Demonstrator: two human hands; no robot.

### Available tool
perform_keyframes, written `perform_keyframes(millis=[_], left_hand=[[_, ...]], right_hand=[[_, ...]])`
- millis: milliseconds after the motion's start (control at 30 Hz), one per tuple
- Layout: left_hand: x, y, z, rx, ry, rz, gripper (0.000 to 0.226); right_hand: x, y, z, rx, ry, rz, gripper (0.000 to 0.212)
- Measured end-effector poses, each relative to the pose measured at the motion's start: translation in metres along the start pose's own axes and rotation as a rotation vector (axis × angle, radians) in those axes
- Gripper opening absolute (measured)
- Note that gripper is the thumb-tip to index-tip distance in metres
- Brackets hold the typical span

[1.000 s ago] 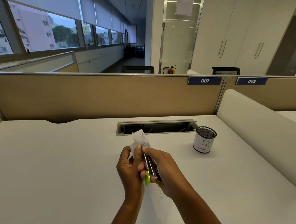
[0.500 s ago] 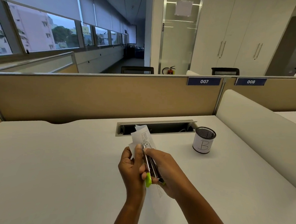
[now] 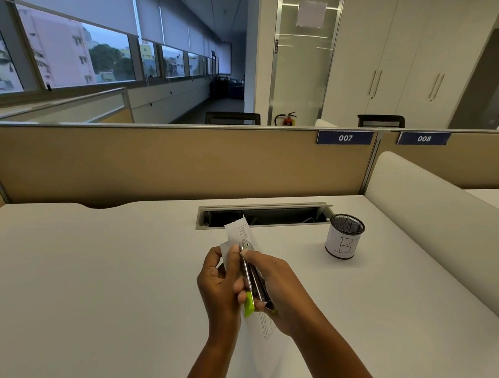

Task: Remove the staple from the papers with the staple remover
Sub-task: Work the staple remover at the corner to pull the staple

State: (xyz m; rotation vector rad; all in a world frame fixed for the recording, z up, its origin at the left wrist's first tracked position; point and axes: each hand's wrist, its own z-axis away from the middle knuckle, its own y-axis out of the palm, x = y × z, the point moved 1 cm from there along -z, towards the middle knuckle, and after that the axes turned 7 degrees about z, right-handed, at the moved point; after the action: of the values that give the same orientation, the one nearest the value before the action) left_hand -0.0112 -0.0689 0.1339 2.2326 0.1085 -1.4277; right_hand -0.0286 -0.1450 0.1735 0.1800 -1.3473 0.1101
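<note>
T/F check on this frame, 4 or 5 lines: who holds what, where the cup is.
1. The right hand holds the staple remover against the papers. True.
2. The left hand lies idle on the desk. False: it grips the papers.
3. The mesh cup marked B stands upright, to the right of both hands. True.
4. The mesh cup sits inside the cable slot. False: it stands on the desk, just past the slot's right end.
5. The staple remover has a red end. False: the end near the person is bright green.
</note>
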Motion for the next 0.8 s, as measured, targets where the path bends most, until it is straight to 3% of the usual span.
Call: perform_keyframes(millis=[600, 667, 700, 767, 800], left_hand=[[0.0052, 0.0039, 0.0001, -0.022, -0.018, 0.030, 0.014], [0.0031, 0.0054, 0.0005, -0.014, -0.012, 0.037, 0.005], [0.0005, 0.0065, 0.0007, -0.007, -0.003, 0.044, 0.016], [0.0002, 0.0070, 0.0008, 0.008, 0.006, 0.057, 0.065], [-0.0009, 0.0073, 0.0011, 0.005, 0.005, 0.067, 0.073]], right_hand=[[0.0020, 0.0020, 0.0015, 0.027, 0.269, -0.541, 0.031], [0.0040, 0.0021, 0.0020, 0.033, 0.299, -0.612, 0.030], [0.0049, 0.0023, 0.0026, 0.038, 0.309, -0.643, 0.030], [0.0062, 0.0031, 0.0042, 0.054, 0.321, -0.702, 0.028], [0.0067, 0.0033, 0.0049, 0.060, 0.323, -0.729, 0.028]])
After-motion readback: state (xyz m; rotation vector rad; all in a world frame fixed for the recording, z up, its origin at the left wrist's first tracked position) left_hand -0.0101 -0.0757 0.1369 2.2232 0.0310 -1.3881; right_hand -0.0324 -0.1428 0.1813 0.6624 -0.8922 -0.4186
